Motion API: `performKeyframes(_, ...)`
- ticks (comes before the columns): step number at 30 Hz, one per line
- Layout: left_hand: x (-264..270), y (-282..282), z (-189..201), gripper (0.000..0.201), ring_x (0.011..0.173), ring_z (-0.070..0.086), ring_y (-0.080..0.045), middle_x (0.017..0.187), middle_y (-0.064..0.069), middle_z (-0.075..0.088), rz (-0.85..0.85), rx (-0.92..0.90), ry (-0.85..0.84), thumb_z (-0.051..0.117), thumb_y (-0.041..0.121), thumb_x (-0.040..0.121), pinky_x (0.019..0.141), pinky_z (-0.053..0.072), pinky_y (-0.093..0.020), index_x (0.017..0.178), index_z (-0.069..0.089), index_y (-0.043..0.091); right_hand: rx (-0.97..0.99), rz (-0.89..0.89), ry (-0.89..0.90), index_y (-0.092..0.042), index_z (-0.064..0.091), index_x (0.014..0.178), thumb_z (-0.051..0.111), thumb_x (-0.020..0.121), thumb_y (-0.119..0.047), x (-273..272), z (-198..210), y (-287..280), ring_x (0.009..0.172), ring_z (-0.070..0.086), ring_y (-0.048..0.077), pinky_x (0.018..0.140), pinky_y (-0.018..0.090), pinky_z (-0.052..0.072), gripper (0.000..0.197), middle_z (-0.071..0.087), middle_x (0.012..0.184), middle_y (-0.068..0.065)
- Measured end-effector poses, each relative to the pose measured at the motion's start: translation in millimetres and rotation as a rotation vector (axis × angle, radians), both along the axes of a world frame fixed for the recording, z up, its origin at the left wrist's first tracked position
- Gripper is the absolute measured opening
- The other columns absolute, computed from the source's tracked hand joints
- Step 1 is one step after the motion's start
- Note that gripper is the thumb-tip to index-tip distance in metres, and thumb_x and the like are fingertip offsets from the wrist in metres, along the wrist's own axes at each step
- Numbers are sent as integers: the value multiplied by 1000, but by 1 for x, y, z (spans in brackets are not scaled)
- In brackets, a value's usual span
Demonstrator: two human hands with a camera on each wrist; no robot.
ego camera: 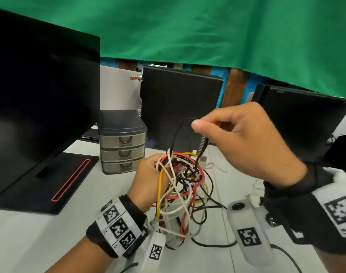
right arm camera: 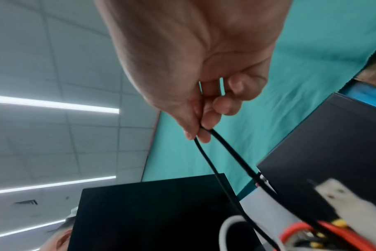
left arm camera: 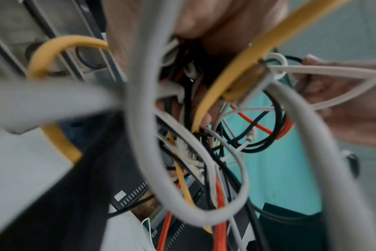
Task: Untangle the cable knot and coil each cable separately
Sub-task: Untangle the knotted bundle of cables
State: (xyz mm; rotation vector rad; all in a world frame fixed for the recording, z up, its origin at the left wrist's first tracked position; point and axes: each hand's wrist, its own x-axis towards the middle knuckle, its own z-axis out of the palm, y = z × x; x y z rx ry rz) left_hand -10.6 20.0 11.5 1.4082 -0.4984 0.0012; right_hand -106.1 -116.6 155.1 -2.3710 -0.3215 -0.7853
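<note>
Two hands are up over the white table, and I see them working one tangle. My left hand sits at about six o'clock in the head view, fingers curled around the cable knot, a snarl of white, yellow, red and black cables held just above the tabletop. Loose loops hang down from it and trail onto the table toward five o'clock. From the left wrist camera the knot fills the frame, a thick grey-white loop and a yellow cable blurred up close, so I cannot tell exactly which strands the fingers grip.

My right hand is raised at about three o'clock, above and right of the knot. Its thumb and forefinger pinch a loop of thin black cable, which runs down in two strands into the top of the knot; the right wrist view shows both strands leaving the fingertips.

Behind the knot, at twelve o'clock, stands a black box. A small drawer unit sits at ten o'clock, beside a dark monitor on its stand.
</note>
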Motion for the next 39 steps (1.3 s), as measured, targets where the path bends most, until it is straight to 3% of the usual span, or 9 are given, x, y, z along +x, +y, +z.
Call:
performKeyframes(9, 17, 14, 1, 16, 77, 70, -35, 85, -21, 73, 103, 23, -47, 77, 12, 84, 71, 59, -50, 93, 72, -1, -29, 29, 237, -11, 60, 78, 67, 93, -24, -2, 8, -5, 45, 53, 7, 46, 22, 45, 21, 64, 56, 7)
performKeyframes(14, 20, 17, 7, 14, 68, 70, -15, 80, -11, 74, 110, 0, -95, 76, 10, 83, 59, 55, -23, 94, 72, 2, -337, -369, -240, -19, 60, 87, 63, 84, -10, 8, 11, -33, 59, 53, 17, 59, 36, 49, 10, 56, 64, -3)
performKeyframes(17, 20, 16, 5, 13, 70, 72, -15, 80, -6, 75, 117, -2, -108, 77, 12, 82, 61, 55, -21, 94, 73, 8, 160, -325, -209, -20, 64, 88, 65, 93, -24, 21, 9, -40, 65, 65, 17, 62, 32, 51, 6, 67, 74, 1)
performKeyframes(21, 21, 15, 2, 14, 72, 72, -18, 81, -8, 75, 120, -23, -101, 76, 11, 82, 64, 57, -26, 95, 73, 6, 790, -91, 422, -12, 66, 93, 45, 104, -40, 13, 13, -22, 60, 72, 26, 68, 39, 57, 37, 63, 55, 9)
performKeyframes(26, 35, 27, 0, 15, 75, 72, -17, 83, -5, 75, 227, -45, -94, 76, 14, 83, 67, 57, -28, 97, 73, 9, 336, -197, 375, -10, 72, 78, 60, 91, -49, 1, 16, -36, 38, 26, 13, 40, 21, 29, 42, 34, 41, -3)
performKeyframes(29, 37, 33, 5, 16, 81, 72, -18, 86, -2, 75, 243, -51, -109, 76, 11, 82, 71, 59, -31, 98, 73, 11, 158, -272, 45, -9, 71, 77, 71, 89, -34, -3, 17, -47, 41, 40, 6, 46, 16, 36, 28, 56, 47, -3)
performKeyframes(31, 36, 33, 7, 16, 80, 72, -18, 86, -2, 75, 238, -47, -119, 76, 10, 83, 70, 59, -30, 98, 73, 11, 234, -275, -78, -9, 70, 77, 69, 91, -34, -3, 16, -52, 49, 48, 12, 58, 29, 45, 29, 61, 54, 5)
performKeyframes(35, 34, 32, 8, 15, 77, 71, -22, 88, -9, 75, 195, -105, -42, 71, 10, 88, 68, 56, -34, 103, 72, 8, 559, -101, 171, -12, 70, 72, 61, 92, -40, -9, 15, -50, 61, 70, 24, 75, 41, 57, 36, 70, 61, 10)
performKeyframes(39, 40, 35, 8, 24, 97, 69, -36, 110, -22, 70, 33, -260, 166, 64, 12, 94, 85, 57, -44, 117, 69, 7, 408, 78, 365, -16, 75, 84, 74, 69, -60, -27, 7, -49, 75, 75, 26, 80, 43, 60, 47, 75, 79, 13)
